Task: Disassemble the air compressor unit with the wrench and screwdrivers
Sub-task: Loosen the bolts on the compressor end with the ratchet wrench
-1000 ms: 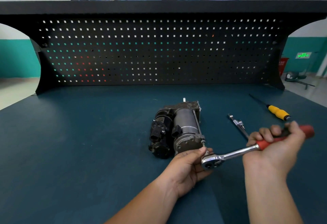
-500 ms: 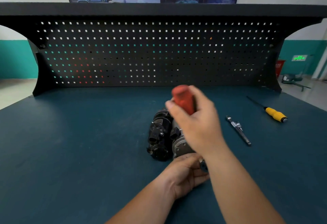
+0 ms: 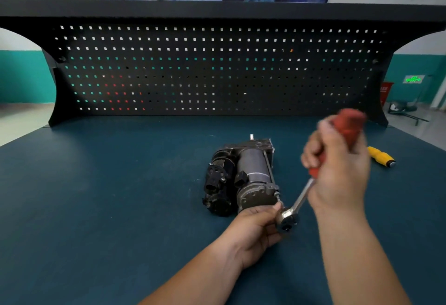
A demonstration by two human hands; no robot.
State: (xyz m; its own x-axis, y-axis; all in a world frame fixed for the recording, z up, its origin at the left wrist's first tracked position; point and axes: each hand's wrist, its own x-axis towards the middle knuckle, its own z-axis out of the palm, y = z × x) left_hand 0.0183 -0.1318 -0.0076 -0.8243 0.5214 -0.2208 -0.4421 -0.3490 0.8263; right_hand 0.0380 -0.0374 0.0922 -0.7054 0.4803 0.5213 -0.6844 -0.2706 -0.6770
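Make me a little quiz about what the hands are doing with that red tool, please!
1. True or false: the right hand grips the wrench by its red handle.
2. Fill in: the left hand holds the wrench's ____ at the near end of the compressor.
3. Where is the yellow screwdriver? A) lying on the table, right of the compressor B) stuck in the compressor C) hanging on the pegboard
Key: 1 true; 2 head; 3 A.
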